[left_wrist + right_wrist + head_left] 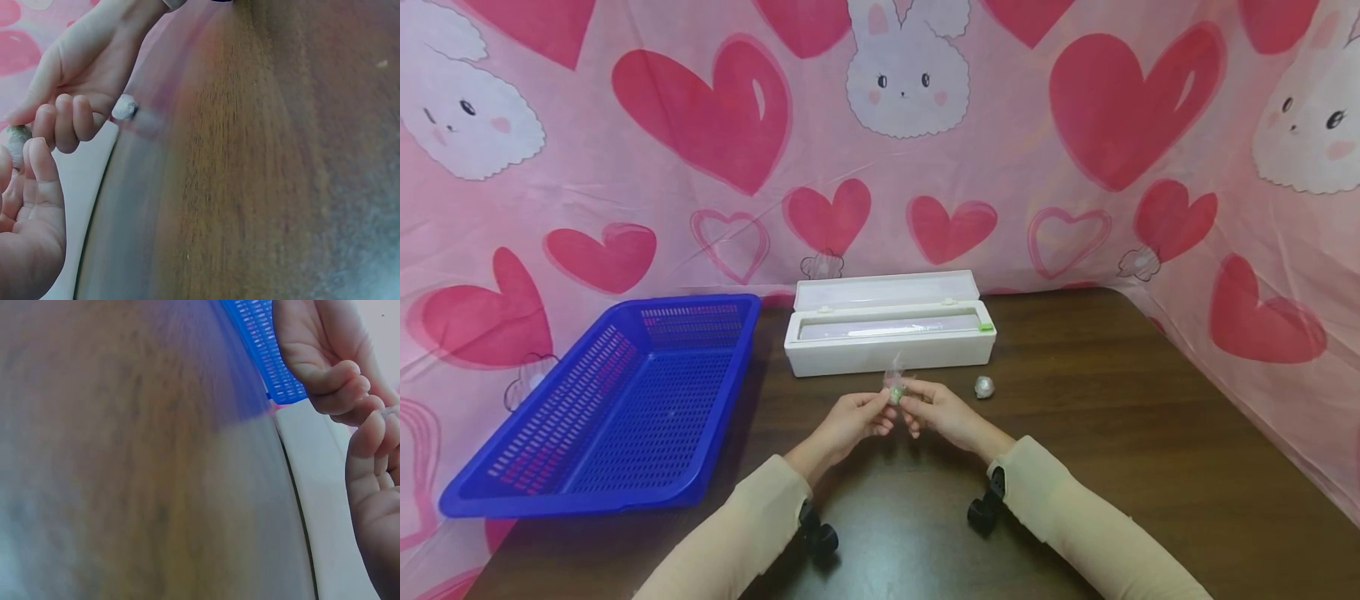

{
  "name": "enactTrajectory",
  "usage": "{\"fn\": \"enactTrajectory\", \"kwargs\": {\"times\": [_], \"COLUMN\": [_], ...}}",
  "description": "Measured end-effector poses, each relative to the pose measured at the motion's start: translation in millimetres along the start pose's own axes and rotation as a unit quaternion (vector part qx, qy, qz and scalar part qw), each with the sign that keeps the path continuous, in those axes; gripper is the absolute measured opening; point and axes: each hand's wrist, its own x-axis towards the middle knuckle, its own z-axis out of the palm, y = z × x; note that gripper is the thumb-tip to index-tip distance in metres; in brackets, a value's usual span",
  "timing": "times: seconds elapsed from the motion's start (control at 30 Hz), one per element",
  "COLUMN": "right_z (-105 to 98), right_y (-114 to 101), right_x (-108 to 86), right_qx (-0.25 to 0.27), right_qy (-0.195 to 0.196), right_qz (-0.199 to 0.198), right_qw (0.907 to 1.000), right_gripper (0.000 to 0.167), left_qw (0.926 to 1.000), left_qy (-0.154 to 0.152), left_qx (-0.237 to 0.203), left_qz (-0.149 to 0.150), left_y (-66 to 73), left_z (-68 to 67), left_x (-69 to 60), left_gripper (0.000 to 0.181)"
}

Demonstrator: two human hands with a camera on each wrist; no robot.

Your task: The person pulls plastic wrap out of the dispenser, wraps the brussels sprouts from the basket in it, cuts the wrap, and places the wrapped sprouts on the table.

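Note:
Both hands meet in front of a white box and pinch a small greenish lump in clear plastic film (896, 395). A loose tuft of the film stands up above the fingertips. The left hand (850, 419) holds the lump from the left with thumb and fingers. From the other side the right hand (950, 413) pinches it, its lower fingers curled. In the left wrist view, part of the lump (19, 135) shows between the two hands; in the right wrist view fingers hide most of it. A silvery film-wrapped ball (983, 387) lies on the table beside the right hand.
Behind the hands stands the long white box (891, 357), its lid (887, 289) raised and a green tab (986, 327) at its right end. A blue perforated basket (700, 467) sits at the left of the dark wooden table (1120, 450). A pink heart-patterned cloth (880, 167) hangs behind.

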Motion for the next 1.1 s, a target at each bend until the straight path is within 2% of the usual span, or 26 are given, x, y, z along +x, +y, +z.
{"fn": "enactTrajectory", "kwargs": {"times": [0.17,0.3,0.47,0.67,0.83,1.1], "right_z": [-1.7,-1.6,-0.6,8.2,13.1,13.5], "right_y": [-0.1,-1.3,-3.1,-19.8,-31.8,-30.7], "right_x": [-0.3,-0.9,-0.9,-4.9,-7.1,-6.5], "right_qx": [-0.109,-0.149,-0.131,-0.104,-0.079,-0.084], "right_qy": [0.022,0.042,0.053,0.049,0.055,0.045], "right_qz": [-0.016,-0.014,-0.004,0.0,0.013,-0.014], "right_qw": [0.9936,0.9878,0.99,0.9934,0.9952,0.9954], "right_gripper": [0.044,0.038,0.032,0.027,0.027,0.037], "left_qw": [0.9999,0.9997,0.9997,0.9996,0.999,0.9985], "left_qy": [-0.004,-0.008,-0.009,-0.001,-0.007,-0.007], "left_qx": [0.0,-0.006,-0.012,0.015,0.016,0.009], "left_qz": [-0.016,-0.022,-0.018,0.026,0.04,0.053], "left_y": [-9.1,-16.8,-17.8,-19.9,-18.0,-15.3], "left_z": [-4.8,-8.4,-8.2,-5.4,-4.2,-1.2], "left_x": [6.6,12.1,12.3,14.0,14.3,15.3], "left_gripper": [0.037,0.043,0.045,0.044,0.042,0.043]}}
